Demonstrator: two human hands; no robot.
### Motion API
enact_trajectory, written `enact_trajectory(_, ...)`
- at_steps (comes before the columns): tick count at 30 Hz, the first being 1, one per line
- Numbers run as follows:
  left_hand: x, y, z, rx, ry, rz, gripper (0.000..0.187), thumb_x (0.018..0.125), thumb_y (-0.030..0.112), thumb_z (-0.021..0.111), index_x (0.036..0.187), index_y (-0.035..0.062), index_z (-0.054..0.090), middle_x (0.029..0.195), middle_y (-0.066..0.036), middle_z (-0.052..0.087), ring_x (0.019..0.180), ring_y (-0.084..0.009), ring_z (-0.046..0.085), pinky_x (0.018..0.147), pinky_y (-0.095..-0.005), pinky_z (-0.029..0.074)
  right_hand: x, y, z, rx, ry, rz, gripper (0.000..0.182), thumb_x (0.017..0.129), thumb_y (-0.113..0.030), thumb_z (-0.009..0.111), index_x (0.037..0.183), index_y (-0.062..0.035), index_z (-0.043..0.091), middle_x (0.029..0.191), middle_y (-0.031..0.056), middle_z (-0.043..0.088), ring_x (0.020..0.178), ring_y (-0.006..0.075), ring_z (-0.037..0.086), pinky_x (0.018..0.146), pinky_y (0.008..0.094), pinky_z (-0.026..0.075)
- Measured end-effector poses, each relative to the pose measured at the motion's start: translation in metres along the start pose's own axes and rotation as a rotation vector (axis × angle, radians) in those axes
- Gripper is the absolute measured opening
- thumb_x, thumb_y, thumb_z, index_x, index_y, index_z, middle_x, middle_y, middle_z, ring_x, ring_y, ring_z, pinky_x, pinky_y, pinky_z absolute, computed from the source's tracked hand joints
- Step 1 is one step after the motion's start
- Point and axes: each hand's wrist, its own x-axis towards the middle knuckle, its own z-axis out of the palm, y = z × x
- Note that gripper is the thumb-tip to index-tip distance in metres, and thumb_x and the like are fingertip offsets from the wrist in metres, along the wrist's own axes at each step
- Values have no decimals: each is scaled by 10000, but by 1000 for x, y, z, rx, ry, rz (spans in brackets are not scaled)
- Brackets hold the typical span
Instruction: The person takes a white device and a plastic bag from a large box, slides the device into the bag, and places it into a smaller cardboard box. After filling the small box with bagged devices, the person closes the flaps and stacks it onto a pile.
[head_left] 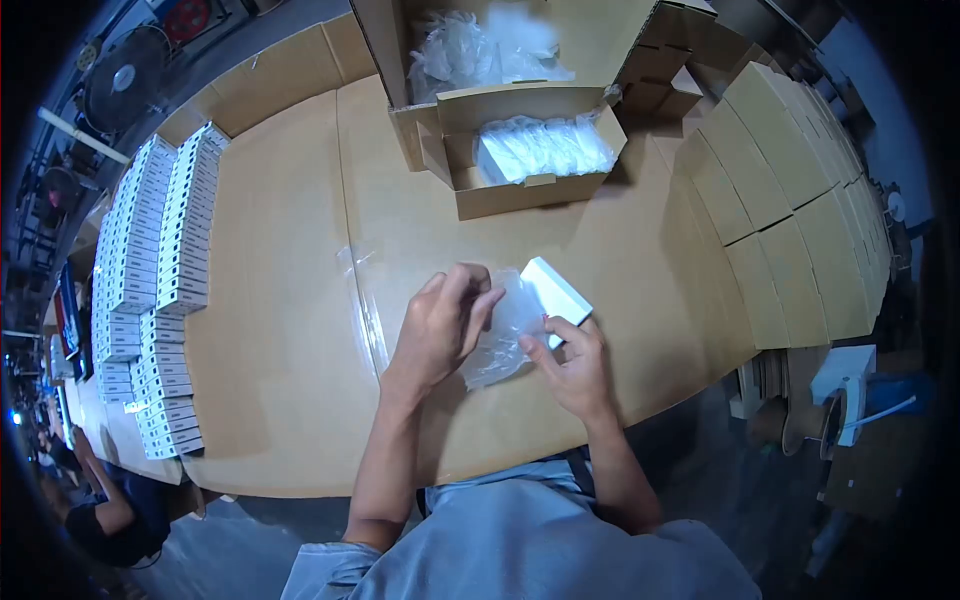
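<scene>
A clear plastic bag (498, 345) hangs between my two hands over the cardboard-covered table. My right hand (575, 365) pinches the bag's edge, close to a small white box (553, 292) that lies partly behind the bag and the fingers. At the bag's left side is my left hand (447, 325), its fingers curled; whether they grip the film is hidden. Beyond the hands stands an open cardboard box (530, 198) holding a row of plastic-wrapped white items (545, 148).
Stacks of small white boxes (180, 225) line the table's left side. A larger open carton (640, 40) with loose plastic bags (470, 50) stands at the back. Brown boxes (800, 210) are piled on the right. Another person's arm (100, 485) shows at lower left.
</scene>
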Motion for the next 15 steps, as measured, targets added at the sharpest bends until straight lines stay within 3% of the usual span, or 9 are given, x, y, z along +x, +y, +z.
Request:
enact_trajectory(2,3,2,-2,-280,-24,-240,146,960,27,662,1035,3,538,791,-95,637,687,-142,638,565,-290,491,-4,9,-1,-14,-55,-8,226,863,-152,811,941,34,707,953,165,663,803,236,625,690,341,507)
enact_trajectory(3,1,-8,-5,-349,-11,-250,221,1000,100,637,1134,13,486,798,-97,653,739,-133,652,628,-277,496,-6,9,0,16,-32,48,225,870,-153,807,936,36,705,938,147,654,789,211,615,663,325,499)
enact_trajectory(5,-3,-37,2,-725,226,-170,291,1002,171,647,1175,25,465,891,-126,662,862,-147,662,690,-287,500,-10,10,2,75,13,157,225,884,-155,800,927,41,699,907,110,635,762,161,594,608,292,483)
enact_trajectory(7,-6,-56,8,-915,399,-76,558,961,336,709,1316,35,401,1121,-168,628,1120,-207,617,870,-343,511,-10,9,7,171,69,134,217,899,-152,789,914,43,693,888,80,613,740,124,562,572,269,459)
enact_trajectory(10,-37,-45,22,-938,288,-332,819,862,350,816,1423,30,313,1232,-149,576,1202,-219,561,965,-370,497,-11,14,12,208,105,123,213,912,-147,778,897,44,686,900,66,594,728,106,534,552,256,439)
enact_trajectory(11,-44,-39,20,-965,130,-398,1023,769,289,896,1490,32,216,1299,-154,560,1220,-256,566,1035,-386,472,-11,15,14,205,105,124,212,915,-146,776,891,43,684,911,66,591,727,106,528,551,255,434)
enact_trajectory(12,-50,-35,27,-897,127,-484,966,742,183,909,1473,24,298,1319,-157,572,1222,-251,574,1026,-392,478,-11,11,15,191,90,136,209,914,-141,776,904,45,683,928,71,593,751,113,542,576,255,446)
enact_trajectory(15,-51,-29,28,-628,12,-489,728,754,118,886,1351,-9,489,1212,-140,648,1115,-224,638,972,-364,513,-7,2,17,195,48,129,176,921,-108,755,955,49,682,984,88,605,847,135,581,682,260,478)
